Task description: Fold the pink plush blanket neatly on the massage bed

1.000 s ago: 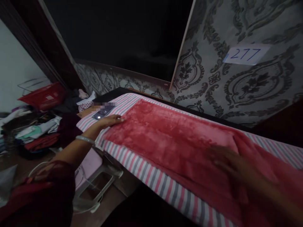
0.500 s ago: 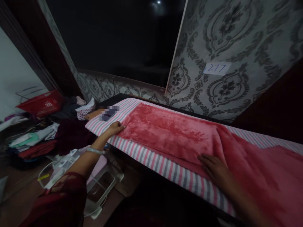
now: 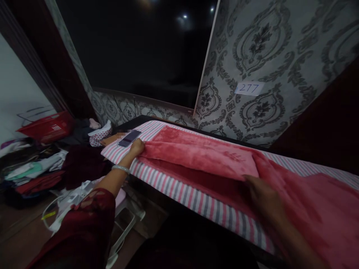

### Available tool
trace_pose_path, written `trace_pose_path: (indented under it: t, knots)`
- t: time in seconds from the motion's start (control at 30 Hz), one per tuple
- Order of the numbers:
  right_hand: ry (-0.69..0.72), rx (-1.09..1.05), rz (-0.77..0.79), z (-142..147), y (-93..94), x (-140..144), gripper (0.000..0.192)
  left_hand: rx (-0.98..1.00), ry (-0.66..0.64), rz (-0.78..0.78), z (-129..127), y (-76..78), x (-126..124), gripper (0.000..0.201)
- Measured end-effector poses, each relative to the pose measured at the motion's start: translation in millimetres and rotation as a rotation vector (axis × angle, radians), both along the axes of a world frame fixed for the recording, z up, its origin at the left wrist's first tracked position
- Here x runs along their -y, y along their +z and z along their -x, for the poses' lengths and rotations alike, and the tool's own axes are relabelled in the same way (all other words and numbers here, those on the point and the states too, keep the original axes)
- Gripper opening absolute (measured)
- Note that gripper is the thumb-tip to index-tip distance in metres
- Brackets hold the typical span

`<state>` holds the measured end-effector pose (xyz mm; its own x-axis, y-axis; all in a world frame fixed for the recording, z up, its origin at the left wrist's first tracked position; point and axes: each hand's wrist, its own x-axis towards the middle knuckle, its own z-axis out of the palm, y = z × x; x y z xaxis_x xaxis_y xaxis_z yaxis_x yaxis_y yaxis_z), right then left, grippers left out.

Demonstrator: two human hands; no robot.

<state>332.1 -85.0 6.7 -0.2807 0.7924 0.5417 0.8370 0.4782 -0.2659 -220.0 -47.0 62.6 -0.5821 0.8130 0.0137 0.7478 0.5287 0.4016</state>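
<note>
A red plush blanket lies along a table covered with a pink, grey and white striped cloth. My left hand grips the blanket's near-left corner and holds it raised off the cloth. My right hand grips the blanket's front edge farther right; that edge is lifted and turned toward the wall, showing a darker layer beneath. A silver bangle sits on my left wrist. A dark phone lies on the striped cloth just beyond my left hand.
A red basket and piles of clothes crowd the floor at left. A white wire stand sits under the table's left end. Patterned wallpaper with a paper label "277" and a dark window are behind the table.
Both hands went from lying flat on the blanket to gripping its front edge and lifting it, folding it toward the wall. The view has pulled back and tilted up.
</note>
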Motion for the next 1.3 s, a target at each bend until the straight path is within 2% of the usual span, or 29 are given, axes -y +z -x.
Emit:
trace_pose_path:
  t: [0.13,0.27,0.43,0.57,0.63,0.7,0.77,0.83,0.93,1.0,1.13,1.3]
  knots:
    - [0.135,0.132,0.158,8,-16.5,18,0.038,0.038,-0.023,0.016,4,-6.9,8,0.027]
    - [0.157,0.154,0.11,11,-25.3,19,0.037,0.086,-0.059,-0.013,5,-5.0,12,0.026]
    - [0.16,0.154,0.054,5,-25.8,20,0.038,0.198,-0.107,0.005,3,1.7,16,0.034]
    - [0.195,0.147,0.184,1,-15.0,24,0.035,0.245,-0.102,-0.052,0,-2.4,18,0.033]
    - [0.22,0.129,0.276,5,-1.0,21,0.035,0.274,-0.095,-0.094,0,-6.6,21,0.037]
    - [0.227,0.084,0.302,17,17.0,9,0.039,0.329,-0.099,-0.127,2,-9.1,25,0.044]
    - [0.244,0.023,0.271,40,34.8,-11,0.04,0.389,-0.109,-0.151,7,-7.9,30,0.052]
    - [0.31,-0.022,0.246,74,48.3,-39,0.037,0.469,-0.127,-0.173,11,-3.6,36,0.058]
    - [0.435,-0.046,0.281,142,58.6,-88,0.031,0.709,-0.254,-0.16,13,2.0,45,0.064]
    - [0.46,-0.041,0.322,189,61.2,-119,0.029,0.833,-0.349,-0.119,12,1.1,49,0.065]
    - [0.357,0.006,0.389,269,62.4,-177,0.033,0.821,-0.373,-0.092,12,-11.9,51,0.062]
    - [0.274,0.085,0.409,330,57.0,-238,0.032,0.735,-0.297,-0.181,19,-29.1,47,0.063]
